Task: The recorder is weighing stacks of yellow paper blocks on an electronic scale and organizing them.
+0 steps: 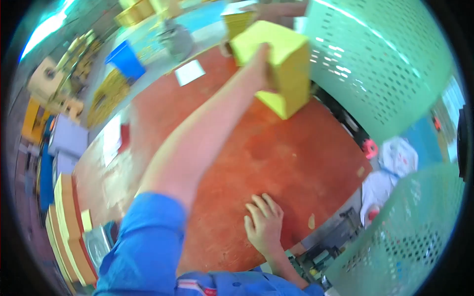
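Note:
My left arm, in a rolled blue sleeve, stretches across the red tabletop point(247, 148) toward its far side. There my left hand point(264, 69) is closed on the near left side of a tall yellow block point(294, 74). Whether the block is one solid piece or a stack cannot be made out. Close to me, my right hand point(265, 222) rests on the tabletop with its fingers apart and nothing in it. Just behind the block, another person's hand point(281, 10) is at a smaller yellow block with a white top point(238, 19).
A large pale green perforated basket point(380, 54) stands at the far right, and a second green basket point(410, 232) is at the near right. White paper point(189, 72) lies on the far tabletop. Beyond it stands a blue bin point(125, 60). Tan stacked boards point(69, 227) line the left edge.

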Available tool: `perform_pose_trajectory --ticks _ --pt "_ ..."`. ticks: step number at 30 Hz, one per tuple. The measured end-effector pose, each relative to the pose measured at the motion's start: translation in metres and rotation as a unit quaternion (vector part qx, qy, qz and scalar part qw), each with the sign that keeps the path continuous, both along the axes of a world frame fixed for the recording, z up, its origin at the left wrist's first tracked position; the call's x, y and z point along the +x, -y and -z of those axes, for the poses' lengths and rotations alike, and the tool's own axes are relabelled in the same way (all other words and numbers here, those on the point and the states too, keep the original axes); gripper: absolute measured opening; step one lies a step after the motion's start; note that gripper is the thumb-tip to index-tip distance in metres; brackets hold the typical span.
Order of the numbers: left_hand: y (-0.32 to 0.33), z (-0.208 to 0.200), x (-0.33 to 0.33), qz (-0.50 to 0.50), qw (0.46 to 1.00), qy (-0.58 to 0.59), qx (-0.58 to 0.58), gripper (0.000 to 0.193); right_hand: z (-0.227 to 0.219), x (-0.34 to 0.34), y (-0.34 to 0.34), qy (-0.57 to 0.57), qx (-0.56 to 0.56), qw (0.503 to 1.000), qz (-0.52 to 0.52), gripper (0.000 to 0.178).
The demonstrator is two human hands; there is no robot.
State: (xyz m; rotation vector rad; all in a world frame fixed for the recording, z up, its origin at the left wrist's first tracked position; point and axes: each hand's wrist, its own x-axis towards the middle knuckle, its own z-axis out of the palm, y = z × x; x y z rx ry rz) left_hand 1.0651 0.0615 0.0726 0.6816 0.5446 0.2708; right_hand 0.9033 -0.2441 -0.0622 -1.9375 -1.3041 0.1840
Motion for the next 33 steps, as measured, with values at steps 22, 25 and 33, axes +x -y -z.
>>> perform_pose_trajectory --ticks 22,25,33 --pt "0.098 0.015 -0.814 -0.456 0.523 -0.418 0.587 0.033 -0.017 -0.070 -0.007 0.019 0.086 0.995 -0.044 0.029" --pt "0.167 0.010 -0.998 -0.446 0.478 -0.624 0.428 0.036 -0.073 -0.182 -0.028 -0.016 0.143 0.983 -0.116 0.034" --pt "0.156 0.041 -1.263 -0.401 0.366 -0.697 0.468 0.044 -0.113 -0.611 -0.020 -0.579 -0.237 0.527 -0.575 0.045"
